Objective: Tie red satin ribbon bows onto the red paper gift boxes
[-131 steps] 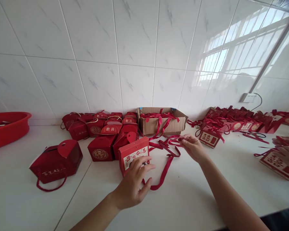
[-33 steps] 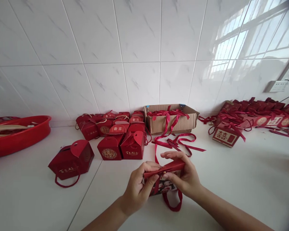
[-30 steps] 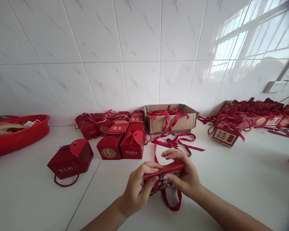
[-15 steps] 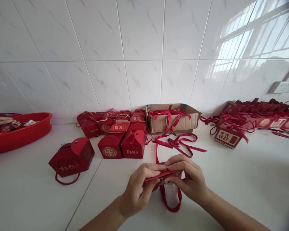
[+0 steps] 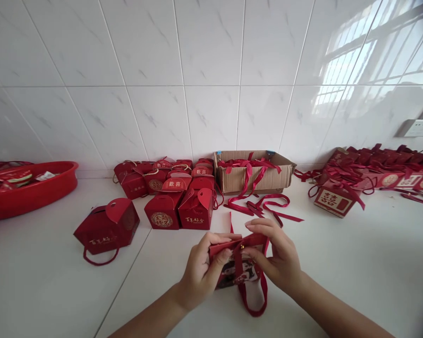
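A small red gift box (image 5: 237,270) with a red ribbon handle (image 5: 254,300) sits on the white counter just in front of me. My left hand (image 5: 200,272) pinches the left end of its top flap. At the flap's right end my right hand (image 5: 278,256) is closed on the flap and the ribbon. Both hands press the top edges together. The box front, with its dark printed panel, faces me.
A group of closed red gift boxes (image 5: 172,192) stands behind. One red box (image 5: 107,227) lies apart at left. A cardboard carton (image 5: 254,171) of red ribbons is by the wall, loose ribbons (image 5: 264,206) before it. More boxes (image 5: 366,173) at right, a red basin (image 5: 28,188) at left.
I took a box from the group and brought it close. Over the last second my hands tilted it so its front shows. Another person's hand left the red basin.
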A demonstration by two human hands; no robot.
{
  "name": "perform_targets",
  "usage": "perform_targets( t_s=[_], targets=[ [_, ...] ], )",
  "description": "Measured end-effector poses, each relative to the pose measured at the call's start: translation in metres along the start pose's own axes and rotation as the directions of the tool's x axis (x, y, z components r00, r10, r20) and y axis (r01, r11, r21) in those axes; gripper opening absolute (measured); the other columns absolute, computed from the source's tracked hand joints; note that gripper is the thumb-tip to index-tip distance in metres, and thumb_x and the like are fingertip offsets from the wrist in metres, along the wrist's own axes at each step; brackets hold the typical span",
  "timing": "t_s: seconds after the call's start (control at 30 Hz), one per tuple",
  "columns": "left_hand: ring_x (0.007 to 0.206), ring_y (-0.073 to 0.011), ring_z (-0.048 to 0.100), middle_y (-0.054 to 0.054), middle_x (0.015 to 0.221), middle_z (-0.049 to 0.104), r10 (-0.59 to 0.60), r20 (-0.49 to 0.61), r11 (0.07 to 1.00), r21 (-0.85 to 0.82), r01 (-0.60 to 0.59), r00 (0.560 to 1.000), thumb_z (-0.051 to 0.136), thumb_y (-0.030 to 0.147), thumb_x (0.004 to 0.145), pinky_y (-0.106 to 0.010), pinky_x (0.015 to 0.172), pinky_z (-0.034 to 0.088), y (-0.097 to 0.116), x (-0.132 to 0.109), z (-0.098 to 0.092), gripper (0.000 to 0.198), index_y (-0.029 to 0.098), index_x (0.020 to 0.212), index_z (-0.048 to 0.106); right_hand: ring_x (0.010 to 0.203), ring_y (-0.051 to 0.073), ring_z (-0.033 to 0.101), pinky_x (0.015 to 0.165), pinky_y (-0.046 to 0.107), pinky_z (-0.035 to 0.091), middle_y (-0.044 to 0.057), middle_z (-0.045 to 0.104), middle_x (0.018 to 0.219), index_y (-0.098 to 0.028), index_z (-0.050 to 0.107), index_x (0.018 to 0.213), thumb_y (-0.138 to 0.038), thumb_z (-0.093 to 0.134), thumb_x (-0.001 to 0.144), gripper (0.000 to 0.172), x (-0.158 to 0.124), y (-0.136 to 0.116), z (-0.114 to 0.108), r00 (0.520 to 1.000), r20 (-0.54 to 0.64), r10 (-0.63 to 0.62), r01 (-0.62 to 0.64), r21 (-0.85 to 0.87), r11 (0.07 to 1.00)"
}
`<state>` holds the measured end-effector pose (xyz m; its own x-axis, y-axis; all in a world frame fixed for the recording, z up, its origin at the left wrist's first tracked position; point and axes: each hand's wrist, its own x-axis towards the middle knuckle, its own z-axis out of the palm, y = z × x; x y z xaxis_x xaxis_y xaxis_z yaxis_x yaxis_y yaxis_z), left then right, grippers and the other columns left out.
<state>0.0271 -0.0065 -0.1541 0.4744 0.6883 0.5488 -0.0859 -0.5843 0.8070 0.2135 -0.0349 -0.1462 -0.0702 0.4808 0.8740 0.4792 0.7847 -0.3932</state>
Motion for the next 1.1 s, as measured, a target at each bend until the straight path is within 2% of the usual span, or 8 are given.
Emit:
perform_targets(
  t_s=[0.1,0.3,0.47,0.8,1.0,1.1],
  targets=[
    [0.106,-0.0137,0.060,-0.004,0.114,0.065,-0.030,-0.013,1.000,-0.005,0.030,0.999,0.046,0.019,0.093,-0.027,0.091,0.047,0.0006,0.0000,0.0000,0.013,0.023,0.103,0.053,0.091,0.019,0.059,0.075,0.031,0.054,0.009,0.059,0.099,-0.021,0.056,0.112,-0.011,0.066,0.079,0.037,-0.0011,0.0005,0.0001,0.999,0.033,0.001,-0.001,0.015,1.000],
    [0.097,-0.0145,0.062,-0.004,0.102,0.067,-0.112,-0.074,0.993,0.031,0.115,0.991,0.049,0.026,0.092,-0.026,0.085,0.048,0.0010,0.0005,0.0015,0.011,0.021,0.100,0.055,0.095,0.020,0.056,0.076,0.034,0.052,0.008,0.057,0.100,-0.021,0.060,0.099,0.000,0.060,0.078,0.030,0.0008,0.0011,-0.0015,0.996,0.033,-0.082,0.081,0.022,0.996],
    [0.085,-0.0126,0.062,-0.003,0.094,0.067,-0.158,-0.104,0.985,0.048,0.164,0.982,0.049,0.030,0.092,-0.024,0.077,0.048,0.0009,0.0019,0.0019,0.012,0.021,0.096,0.055,0.097,0.021,0.053,0.080,0.039,0.049,0.008,0.057,0.099,-0.019,0.059,0.087,0.001,0.054,0.079,0.023,0.0029,-0.0010,-0.0014,0.993,0.038,-0.110,0.110,-0.010,0.994],
    [0.088,-0.0161,0.062,-0.007,0.099,0.068,-0.148,-0.099,0.987,0.051,0.154,0.984,0.050,0.030,0.091,-0.027,0.079,0.048,0.0044,0.0027,0.0018,0.014,0.018,0.095,0.056,0.096,0.022,0.054,0.079,0.041,0.051,0.007,0.059,0.096,-0.020,0.059,0.083,0.001,0.053,0.077,0.023,0.0045,-0.0036,0.0006,0.988,0.005,-0.154,0.154,-0.087,0.984],
    [0.089,-0.0176,0.062,-0.008,0.102,0.067,-0.162,-0.085,0.987,0.003,0.163,0.983,0.052,0.032,0.090,-0.029,0.081,0.048,0.0047,0.0019,0.0014,0.015,0.018,0.095,0.057,0.095,0.023,0.055,0.076,0.042,0.051,0.007,0.059,0.096,-0.023,0.057,0.084,0.000,0.051,0.076,0.025,0.0019,-0.0059,0.0031,0.992,0.018,-0.128,0.129,-0.076,0.989],
    [0.083,-0.0164,0.062,-0.008,0.102,0.067,-0.182,-0.074,0.983,-0.030,0.180,0.981,0.052,0.033,0.090,-0.029,0.077,0.049,0.0051,0.0016,0.0011,0.017,0.018,0.095,0.057,0.096,0.023,0.055,0.077,0.043,0.051,0.007,0.058,0.098,-0.023,0.057,0.084,-0.001,0.052,0.076,0.024,0.0013,-0.0065,0.0032,0.993,0.016,-0.117,0.118,-0.077,0.990]
  ],
)
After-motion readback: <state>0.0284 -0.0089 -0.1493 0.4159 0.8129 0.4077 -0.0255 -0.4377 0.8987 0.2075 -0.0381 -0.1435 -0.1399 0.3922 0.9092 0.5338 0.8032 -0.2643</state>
